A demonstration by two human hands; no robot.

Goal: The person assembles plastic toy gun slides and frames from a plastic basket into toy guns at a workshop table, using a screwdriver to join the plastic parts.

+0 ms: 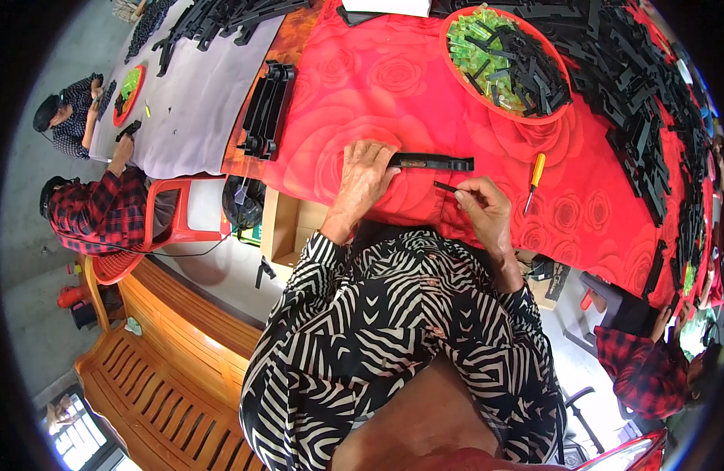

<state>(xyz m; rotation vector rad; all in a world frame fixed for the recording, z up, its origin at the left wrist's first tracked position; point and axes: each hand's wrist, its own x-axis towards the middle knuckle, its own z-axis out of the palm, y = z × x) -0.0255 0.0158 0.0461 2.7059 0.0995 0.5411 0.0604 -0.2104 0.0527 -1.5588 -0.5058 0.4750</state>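
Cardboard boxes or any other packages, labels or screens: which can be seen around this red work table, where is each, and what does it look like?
Open cardboard box: under the table edge, below the left hand; brown, rectangular, flaps up.
Second cardboard box: lower right, beside the right hand side's elbow; brown, partly hidden, dark items on it.
Labels, signs, screens: none that can be made out.

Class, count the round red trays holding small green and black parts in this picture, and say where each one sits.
2. One red tray is on the red cloth, up and right of the hands. The other is on the grey table at far left, near other workers. More may be hidden.
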